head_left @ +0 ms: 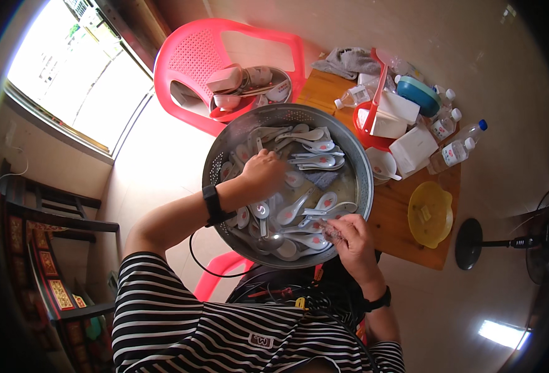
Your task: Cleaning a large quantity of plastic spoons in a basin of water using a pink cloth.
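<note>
A large grey metal basin point(366, 180) with a perforated rim is in front of me, filled with several white ceramic spoons point(317, 161), many with a red print. My left hand point(263, 174) reaches over the basin's left half, its fingers curled and partly blurred. A pale spoon handle point(259, 144) sticks up at its knuckles, seemingly gripped. At the near right rim, my right hand point(354, 241) pinches a wiry, brownish scouring pad point(333, 232) above the spoons. One metal spoon point(271, 241) lies near the basin's front. A dark grey cloth-like piece point(322, 178) lies among the spoons.
Behind the basin, a pink plastic chair point(190, 59) carries stacked bowls point(228, 102). The wooden table point(405, 239) at right holds a yellow basin point(431, 214), plastic bottles point(455, 152), white boxes point(412, 149) and a red strainer point(380, 87). A black fan stand point(468, 244) is farther right.
</note>
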The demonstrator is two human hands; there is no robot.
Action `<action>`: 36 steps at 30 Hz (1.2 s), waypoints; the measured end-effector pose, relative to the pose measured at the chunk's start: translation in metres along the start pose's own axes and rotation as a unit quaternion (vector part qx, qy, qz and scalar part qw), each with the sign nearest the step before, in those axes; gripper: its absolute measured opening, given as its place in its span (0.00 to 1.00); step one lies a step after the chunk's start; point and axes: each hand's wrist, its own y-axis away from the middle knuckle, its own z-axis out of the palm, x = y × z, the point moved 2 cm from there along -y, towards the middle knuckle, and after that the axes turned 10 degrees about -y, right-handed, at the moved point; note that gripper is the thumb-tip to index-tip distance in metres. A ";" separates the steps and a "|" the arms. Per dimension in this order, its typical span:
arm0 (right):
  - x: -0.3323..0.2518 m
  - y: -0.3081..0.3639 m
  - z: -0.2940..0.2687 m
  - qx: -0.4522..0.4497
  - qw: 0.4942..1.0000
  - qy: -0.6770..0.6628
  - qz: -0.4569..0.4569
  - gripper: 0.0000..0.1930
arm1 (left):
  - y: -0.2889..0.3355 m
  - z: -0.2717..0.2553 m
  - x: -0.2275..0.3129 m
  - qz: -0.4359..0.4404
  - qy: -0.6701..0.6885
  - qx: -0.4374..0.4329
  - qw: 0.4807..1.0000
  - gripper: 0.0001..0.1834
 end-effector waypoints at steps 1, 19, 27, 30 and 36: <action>0.001 0.000 -0.003 0.008 1.000 -0.020 0.011 0.16 | 0.003 -0.010 0.005 -0.038 0.008 -0.037 0.999 0.09; -0.002 -0.003 -0.002 0.000 1.000 -0.021 0.002 0.17 | 0.028 -0.005 0.006 -0.006 0.010 -0.180 0.984 0.07; -0.017 -0.014 -0.007 0.038 0.998 -0.046 0.005 0.14 | 0.040 -0.049 0.035 -0.078 0.041 -0.079 0.993 0.17; -0.029 -0.021 -0.003 0.046 0.997 -0.055 -0.008 0.17 | 0.040 -0.067 0.060 0.054 0.119 -0.051 0.990 0.11; -0.041 -0.028 -0.003 0.027 0.988 0.140 -0.061 0.27 | 0.045 -0.080 0.078 0.013 0.567 -0.161 0.808 0.10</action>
